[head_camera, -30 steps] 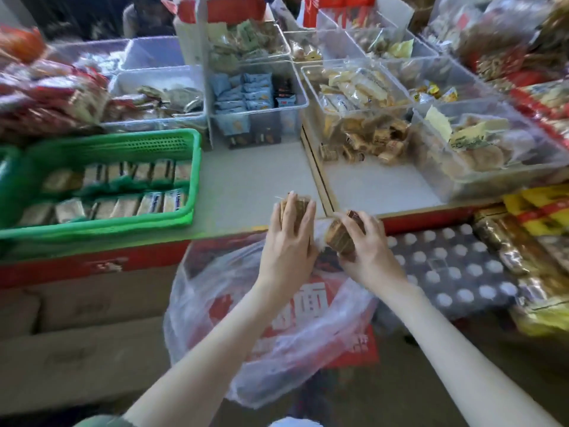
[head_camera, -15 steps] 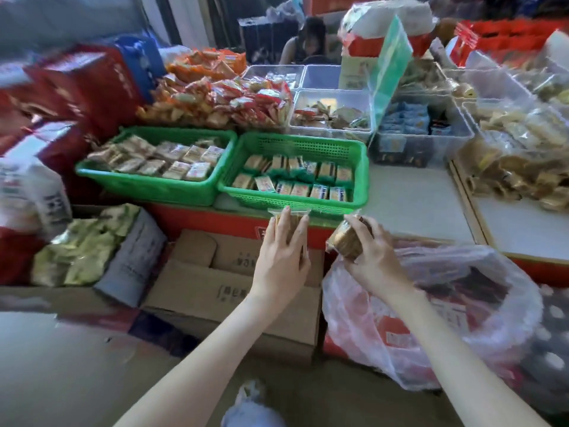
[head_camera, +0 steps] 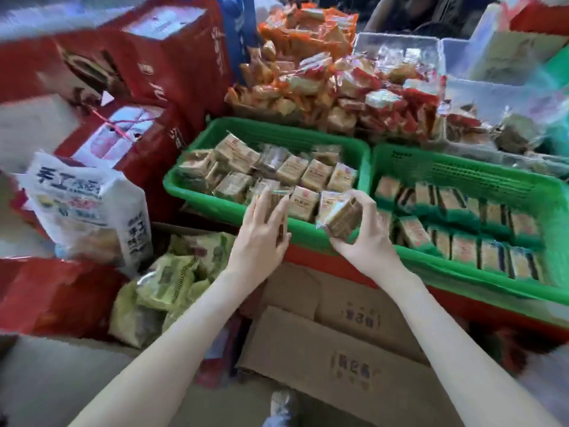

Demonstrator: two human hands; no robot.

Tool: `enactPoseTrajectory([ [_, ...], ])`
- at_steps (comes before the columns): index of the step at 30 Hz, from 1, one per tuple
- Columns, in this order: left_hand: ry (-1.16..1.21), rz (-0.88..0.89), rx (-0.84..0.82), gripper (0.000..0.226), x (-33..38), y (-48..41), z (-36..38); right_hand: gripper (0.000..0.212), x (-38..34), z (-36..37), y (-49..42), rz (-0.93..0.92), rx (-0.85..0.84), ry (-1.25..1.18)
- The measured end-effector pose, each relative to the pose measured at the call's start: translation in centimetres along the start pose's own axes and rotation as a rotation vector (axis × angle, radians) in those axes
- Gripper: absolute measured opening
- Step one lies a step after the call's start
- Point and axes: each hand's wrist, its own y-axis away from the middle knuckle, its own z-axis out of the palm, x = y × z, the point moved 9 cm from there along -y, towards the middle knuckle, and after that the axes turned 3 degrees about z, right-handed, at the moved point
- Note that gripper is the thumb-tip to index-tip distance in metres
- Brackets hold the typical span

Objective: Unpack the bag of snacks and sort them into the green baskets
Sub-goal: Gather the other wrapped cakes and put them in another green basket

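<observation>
Snack packets point(head_camera: 340, 215) are being gripped by left hand point(head_camera: 261, 238) and right hand point(head_camera: 366, 241) above the centre-frame green basket point(head_camera: 268, 134) (part-filled, more to sort).

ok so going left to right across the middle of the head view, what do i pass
white printed bag → left green basket of tan packets → right green basket of green-edged packets; the hands overlap the left basket, so they are left out
</observation>
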Motion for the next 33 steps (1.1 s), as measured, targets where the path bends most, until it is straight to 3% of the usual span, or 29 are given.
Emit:
enactPoseTrajectory([
  [7,0.025,0.004,-0.036,0.075,-7.9,-11.0,0.9,0.077,0.6,2.7,-11.8,0.088,0.017,0.004],
  [10,0.039,-0.019,-0.133,0.074,-9.3,-14.5,3.3,0.075,2.5,4.3,-15.0,0.163,-0.072,0.055],
  [15,0.050,0.011,-0.428,0.079,-9.6,-16.1,8.9,0.074,3.7,6.6,-16.8,0.118,-0.256,0.168],
  [19,-0.117,0.025,-0.486,0.080,-10.7,-15.8,9.5,0.076,4.6,6.1,-16.8,0.087,-0.346,0.306],
  [24,-0.197,-0.051,-0.424,0.073,-10.6,-14.3,8.2,0.073,4.8,5.6,-15.1,0.062,-0.341,0.441],
  [30,0.026,-0.004,-0.046,0.065,0.5,-12.4,6.5,0.066,5.1,-1.2,-10.0,0.055,0.034,0.328],
  [33,0.084,0.102,0.006,0.064,8.9,-11.0,8.0,0.061,8.1,-6.4,-5.5,0.127,0.172,0.328],
])
